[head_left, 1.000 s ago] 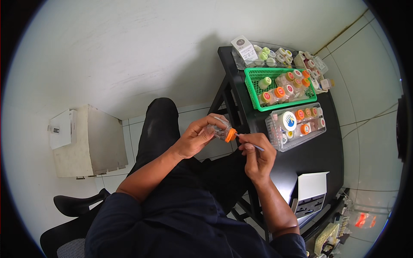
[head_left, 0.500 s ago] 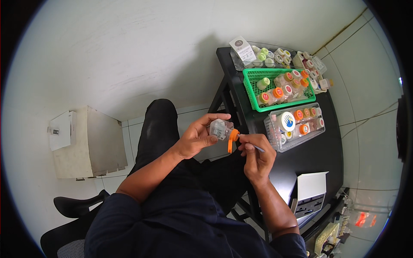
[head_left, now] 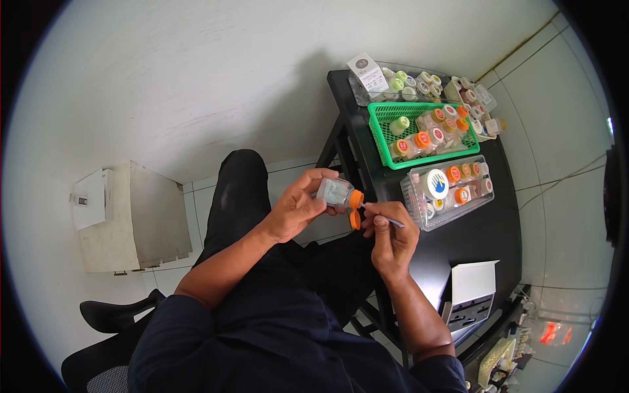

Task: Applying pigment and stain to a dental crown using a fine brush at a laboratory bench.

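Observation:
My left hand (head_left: 296, 211) is closed around a small clear bottle (head_left: 335, 192), tilted on its side with its mouth to the right. The bottle has an orange cap (head_left: 356, 198), and an orange flip lid (head_left: 355, 219) hangs open below it. Between thumb and fingers, my right hand (head_left: 397, 237) pinches a slim grey stick-like tool (head_left: 396, 223). Its thin front end points at the cap; I cannot tell whether it touches or enters the opening. Both hands are above my lap, left of the black table (head_left: 429, 252).
On the table stand a green basket (head_left: 386, 161) and a clear basket (head_left: 411, 213), both with several lidded bottles. Behind them are a white box (head_left: 367, 73) and more containers. An opened case (head_left: 473, 288) lies nearer. At left is a pale cabinet (head_left: 137, 226).
My left hand has turned the bottle slightly, so its label and the hanging lid face differently. The tool stays close to the cap in my right hand.

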Demonstrator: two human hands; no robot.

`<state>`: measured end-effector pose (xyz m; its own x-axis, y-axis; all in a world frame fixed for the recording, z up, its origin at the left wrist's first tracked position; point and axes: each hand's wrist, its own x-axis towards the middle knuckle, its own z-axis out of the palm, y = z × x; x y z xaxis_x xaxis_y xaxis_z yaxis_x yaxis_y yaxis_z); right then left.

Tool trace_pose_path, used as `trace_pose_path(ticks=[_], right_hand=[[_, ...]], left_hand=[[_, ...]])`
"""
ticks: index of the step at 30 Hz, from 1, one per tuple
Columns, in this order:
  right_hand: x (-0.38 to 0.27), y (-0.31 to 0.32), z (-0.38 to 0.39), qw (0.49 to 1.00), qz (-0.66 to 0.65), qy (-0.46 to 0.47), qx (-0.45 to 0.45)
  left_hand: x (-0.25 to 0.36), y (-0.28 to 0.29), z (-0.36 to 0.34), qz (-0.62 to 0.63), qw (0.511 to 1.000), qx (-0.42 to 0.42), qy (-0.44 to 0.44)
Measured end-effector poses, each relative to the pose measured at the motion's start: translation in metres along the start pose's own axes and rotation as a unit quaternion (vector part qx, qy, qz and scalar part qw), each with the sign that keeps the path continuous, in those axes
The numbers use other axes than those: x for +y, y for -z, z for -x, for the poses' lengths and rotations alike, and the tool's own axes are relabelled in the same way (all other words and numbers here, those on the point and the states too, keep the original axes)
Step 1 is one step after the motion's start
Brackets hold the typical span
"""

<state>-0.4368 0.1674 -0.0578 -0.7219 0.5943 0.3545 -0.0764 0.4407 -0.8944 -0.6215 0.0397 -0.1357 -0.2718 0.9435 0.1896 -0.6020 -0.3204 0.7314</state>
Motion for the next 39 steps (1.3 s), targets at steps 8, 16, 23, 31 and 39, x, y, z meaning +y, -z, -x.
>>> trace_pose_path(ticks=[8, 16, 23, 31, 39], right_hand=[[0.004, 0.004, 0.001, 0.999, -0.021, -0.02, -0.018], [-0.001, 0.0, -0.001, 1.0, 0.006, 0.005, 0.018], [0.0, 0.003, 0.001, 1.0, 0.006, -0.02, -0.006], [0.0, 0.002, -0.002, 0.999, 0.022, -0.01, -0.028], [-0.001, 0.0, -0.001, 1.0, -0.016, -0.014, 0.006]], left_hand=[[-0.013, 0.012, 0.001, -0.031, 0.999, -0.002, -0.021], [0.001, -0.001, -0.002, -0.003, 1.0, -0.005, 0.008], [0.003, 0.002, 0.001, -0.041, 0.999, -0.017, 0.006], [-0.005, 0.017, 0.002, -0.016, 1.0, -0.001, 0.023], [0.001, 0.005, -0.001, -0.008, 0.999, 0.017, 0.036]])
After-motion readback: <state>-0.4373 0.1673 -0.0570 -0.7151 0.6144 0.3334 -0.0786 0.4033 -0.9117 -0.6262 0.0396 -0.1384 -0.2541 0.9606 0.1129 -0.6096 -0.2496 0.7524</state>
